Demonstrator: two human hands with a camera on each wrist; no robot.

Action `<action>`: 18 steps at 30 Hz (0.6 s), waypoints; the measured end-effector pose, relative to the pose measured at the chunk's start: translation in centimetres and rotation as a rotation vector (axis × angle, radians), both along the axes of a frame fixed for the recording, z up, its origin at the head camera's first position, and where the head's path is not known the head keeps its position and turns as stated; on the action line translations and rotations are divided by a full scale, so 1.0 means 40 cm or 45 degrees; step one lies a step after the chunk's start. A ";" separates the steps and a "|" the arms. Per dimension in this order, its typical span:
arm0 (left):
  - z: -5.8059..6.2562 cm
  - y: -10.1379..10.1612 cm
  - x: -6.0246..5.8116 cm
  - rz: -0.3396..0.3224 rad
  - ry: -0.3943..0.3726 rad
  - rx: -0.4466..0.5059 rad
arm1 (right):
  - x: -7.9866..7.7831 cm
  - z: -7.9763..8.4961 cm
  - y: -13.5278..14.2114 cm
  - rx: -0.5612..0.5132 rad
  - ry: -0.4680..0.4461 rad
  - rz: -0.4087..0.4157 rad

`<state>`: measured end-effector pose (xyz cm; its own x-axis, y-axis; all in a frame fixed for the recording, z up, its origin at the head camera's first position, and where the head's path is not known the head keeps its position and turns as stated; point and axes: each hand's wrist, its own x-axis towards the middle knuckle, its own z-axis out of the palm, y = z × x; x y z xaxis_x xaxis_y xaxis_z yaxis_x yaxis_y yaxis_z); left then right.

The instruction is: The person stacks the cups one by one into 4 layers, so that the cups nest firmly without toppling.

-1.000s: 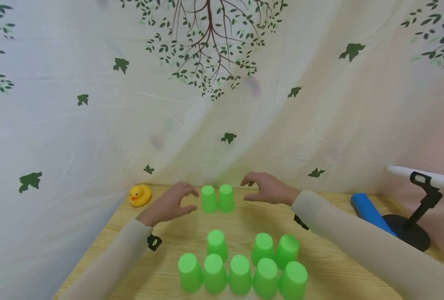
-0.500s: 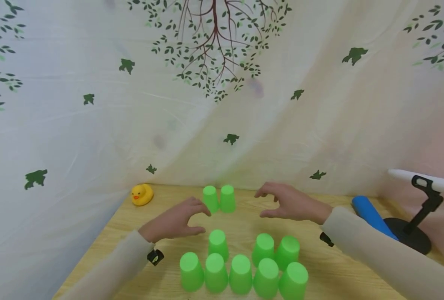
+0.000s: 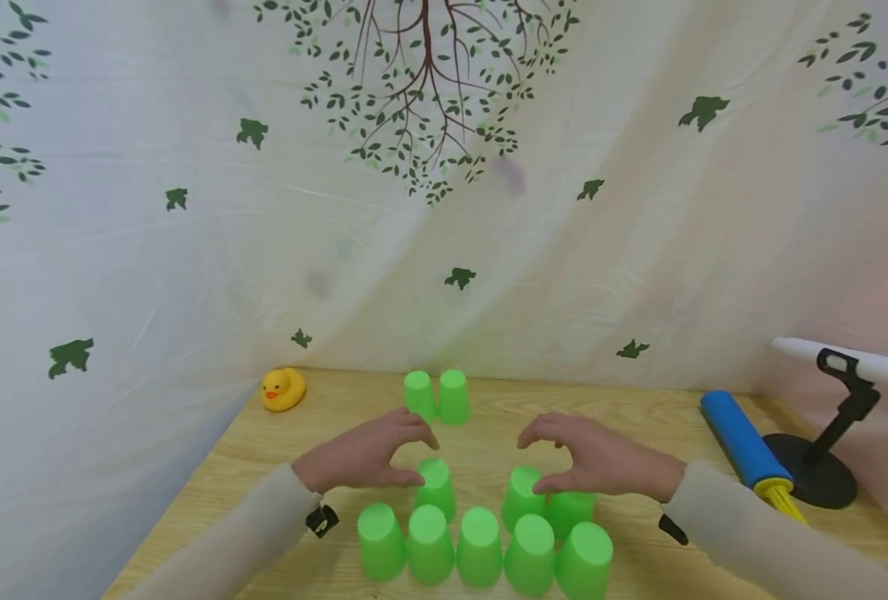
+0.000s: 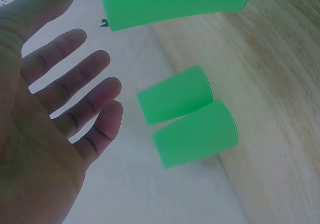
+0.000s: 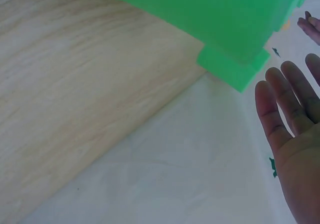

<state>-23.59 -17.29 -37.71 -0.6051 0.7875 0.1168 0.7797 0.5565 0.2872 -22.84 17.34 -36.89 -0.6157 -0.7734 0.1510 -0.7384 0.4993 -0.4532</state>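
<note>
In the head view my left hand (image 3: 372, 454) hovers with fingers bowed and holds nothing. Its thumb tip overlaps a lone upside-down green cup (image 3: 436, 493) in the middle row. My right hand (image 3: 601, 457) mirrors it; its thumb overlaps one green cup (image 3: 522, 498) and partly hides the green cup (image 3: 569, 515) beside that. Between the hands is a gap. The left wrist view shows loose, spread fingers (image 4: 102, 101) below a near cup (image 4: 175, 1). Fingers (image 5: 280, 101) of the right hand appear extended in the right wrist view, beside large green cups (image 5: 200, 14).
Several green cups (image 3: 479, 550) stand upside down in a front row. Two more cups (image 3: 454, 398) are at the table's back edge. A yellow duck (image 3: 283, 389) sits back left; a blue roll (image 3: 736, 433) and black stand (image 3: 819, 475) are at right.
Both hands have drawn back from beside the two rear cups toward the middle row, the right one first swinging outward. The cups have stayed where they were.
</note>
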 end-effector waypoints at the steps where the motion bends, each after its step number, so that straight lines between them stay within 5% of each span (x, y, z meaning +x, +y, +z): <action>1: -0.004 0.000 -0.002 -0.008 0.006 -0.003 | 0.001 -0.005 0.001 0.006 -0.010 0.000; 18: -0.012 0.016 -0.001 -0.038 -0.039 -0.028 | -0.002 -0.052 -0.008 0.032 -0.037 0.036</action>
<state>-23.61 -16.63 -38.19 -0.5845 0.8073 0.0811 0.7870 0.5398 0.2989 -22.91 17.00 -38.99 -0.5973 -0.7939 0.1138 -0.7391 0.4898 -0.4625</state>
